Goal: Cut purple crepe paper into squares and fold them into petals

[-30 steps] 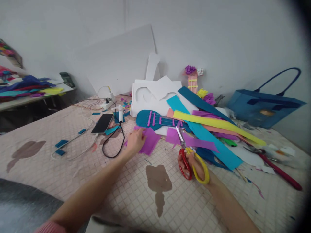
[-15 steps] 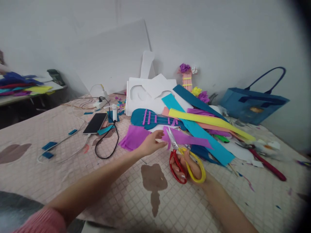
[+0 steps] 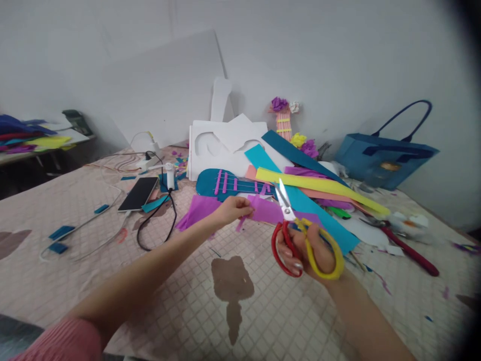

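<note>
Checked tablecloth (image 3: 176, 296): left hand (image 3: 233, 209) pinching narrow purple strip (image 3: 240, 224); right hand (image 3: 300, 244), grip closed around scissors (image 3: 288, 213), blades (image 3: 284, 194) apart.

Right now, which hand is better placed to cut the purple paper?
Probably the right hand: its grip holds the scissors, blades parted and pointing away from the person. The left hand seems to pinch purple paper, suiting steadying.

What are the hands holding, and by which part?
Right hand: scissors, by the red and yellow handles. Left hand: purple paper, pinched near its left end.
</note>
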Demonstrator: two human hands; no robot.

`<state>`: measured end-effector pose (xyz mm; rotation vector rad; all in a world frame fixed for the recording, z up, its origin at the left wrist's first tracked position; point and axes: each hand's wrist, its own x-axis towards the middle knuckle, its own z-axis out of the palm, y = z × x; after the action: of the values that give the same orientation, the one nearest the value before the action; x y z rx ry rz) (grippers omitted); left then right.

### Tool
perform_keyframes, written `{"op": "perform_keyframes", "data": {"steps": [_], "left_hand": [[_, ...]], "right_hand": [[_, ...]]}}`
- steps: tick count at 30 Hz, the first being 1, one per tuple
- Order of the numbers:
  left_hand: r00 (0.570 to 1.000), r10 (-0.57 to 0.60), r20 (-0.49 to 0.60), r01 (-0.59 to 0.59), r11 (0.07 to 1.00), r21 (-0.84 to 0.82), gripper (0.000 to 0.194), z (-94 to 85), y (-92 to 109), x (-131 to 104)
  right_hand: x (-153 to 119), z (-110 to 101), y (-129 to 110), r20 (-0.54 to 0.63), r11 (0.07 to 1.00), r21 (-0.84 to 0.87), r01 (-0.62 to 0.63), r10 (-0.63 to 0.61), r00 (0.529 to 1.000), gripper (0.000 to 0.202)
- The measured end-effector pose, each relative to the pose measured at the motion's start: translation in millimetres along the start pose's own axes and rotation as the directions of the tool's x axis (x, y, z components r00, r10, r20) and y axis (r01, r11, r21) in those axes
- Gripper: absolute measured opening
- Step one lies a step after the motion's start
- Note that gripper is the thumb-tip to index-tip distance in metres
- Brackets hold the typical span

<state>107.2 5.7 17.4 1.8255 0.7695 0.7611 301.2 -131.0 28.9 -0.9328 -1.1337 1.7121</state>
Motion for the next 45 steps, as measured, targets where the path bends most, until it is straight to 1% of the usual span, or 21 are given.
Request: {"op": "perform_keyframes", "data": {"steps": [3,5,7,10,13,15,16,18,20,22,24,27,29,31,33,35,37,39,42,43,45], "left_hand": [[0.993,0.096,-0.062,-0.082,0.976,0.204,0.012,-2.3,17.4,39.9],[0.986,0.156,-0.06,-0.129,0.939,0.32,0.011,6.0,28.8,71.8],[0.981,0.195,-0.001,-0.178,0.895,0.409,0.01,22.0,35.1,103.1],[0.97,0.208,0.124,-0.242,0.827,0.507,0.014,53.6,32.6,141.7],[0.954,0.187,0.235,-0.292,0.766,0.573,0.027,78.0,23.8,163.9],[0.944,0.187,0.271,-0.319,0.727,0.608,0.028,80.8,20.9,168.2],[0.942,0.192,0.275,-0.327,0.708,0.626,0.029,77.1,21.2,167.1],[0.945,0.204,0.258,-0.326,0.669,0.668,0.036,61.1,24.9,158.0],[0.945,0.198,0.261,-0.327,0.628,0.706,0.032,40.0,30.2,139.1],[0.938,0.191,0.289,-0.345,0.583,0.736,0.023,23.6,33.2,111.6],[0.926,0.194,0.324,-0.377,0.534,0.757,0.02,19.3,30.7,80.0],[0.916,0.212,0.34,-0.4,0.453,0.796,0.033,36.4,16.8,40.7],[0.922,0.228,0.313,-0.382,0.406,0.83,0.039,55.0,5.9,28.5],[0.923,0.238,0.302,-0.373,0.362,0.854,0.035,70.8,-1.5,27.8],[0.917,0.24,0.319,-0.384,0.316,0.868,0.021,79.3,-3.1,32.6],[0.907,0.235,0.348,-0.405,0.268,0.874,0.016,80.3,1.4,34.1],[0.899,0.228,0.373,-0.422,0.225,0.878,0.017,77.6,10.2,25.1],[0.893,0.219,0.392,-0.434,0.193,0.88,0.014,75.6,20.7,3.2],[0.894,0.165,0.417,-0.442,0.167,0.881,0.011,78.1,34.4,-43.7],[0.892,0.13,0.434,-0.451,0.183,0.873,0.01,79.3,37.7,-59.3],[0.891,0.071,0.448,-0.449,0.269,0.852,0.012,77.9,41.8,-84.7]], "right_hand": [[3.9,-21.7,-18.8,-0.108,0.995,-0.078,0.066,-0.074,0.991,0.075],[7.5,-37.0,-26.4,-0.176,0.988,-0.121,0.093,-0.114,0.978,0.073],[9.5,-49.5,-28.6,-0.226,0.983,-0.139,0.122,-0.151,0.962,0.073],[7.3,-61.3,-24.4,-0.289,0.985,-0.132,0.112,-0.146,0.946,0.076],[2.0,-68.5,-18.6,-0.323,0.99,-0.106,0.089,-0.119,0.939,0.078],[-0.3,-72.1,-17.3,-0.346,0.989,-0.099,0.11,-0.138,0.928,0.077],[-0.9,-73.3,-17.7,-0.363,0.988,-0.097,0.121,-0.148,0.92,0.077],[-0.9,-74.0,-20.0,-0.393,0.987,-0.086,0.135,-0.158,0.906,0.077],[0.1,-72.3,-23.2,-0.41,0.988,-0.06,0.145,-0.157,0.898,0.077],[1.5,-69.4,-25.6,-0.419,0.988,-0.033,0.151,-0.151,0.896,0.077],[2.8,-66.5,-26.3,-0.428,0.988,-0.025,0.151,-0.147,0.892,0.077],[4.2,-64.1,-24.2,-0.416,0.989,-0.008,0.151,-0.14,0.899,0.076],[4.4,-64.0,-21.6,-0.394,0.986,0.023,0.168,-0.146,0.907,0.075],[4.1,-64.7,-19.4,-0.366,0.98,0.061,0.188,-0.153,0.918,0.075],[3.1,-66.0,-18.5,-0.335,0.974,0.1,0.201,-0.157,0.929,0.075],[1.5,-67.2,-19.2,-0.322,0.967,0.134,0.215,-0.163,0.933,0.074],[-0.9,-67.9,-21.5,-0.316,0.962,0.147,0.23,-0.175,0.933,0.074],[-3.9,-67.9,-25.0,-0.313,0.96,0.128,0.248,-0.198,0.929,0.073],[-8.2,-66.4,-30.2,-0.317,0.96,0.076,0.269,-0.233,0.919,0.075],[-9.1,-65.6,-31.4,-0.319,0.96,0.062,0.274,-0.241,0.917,0.076],[-10.0,-63.9,-32.7,-0.317,0.96,0.038,0.277,-0.251,0.915,0.077]]}}
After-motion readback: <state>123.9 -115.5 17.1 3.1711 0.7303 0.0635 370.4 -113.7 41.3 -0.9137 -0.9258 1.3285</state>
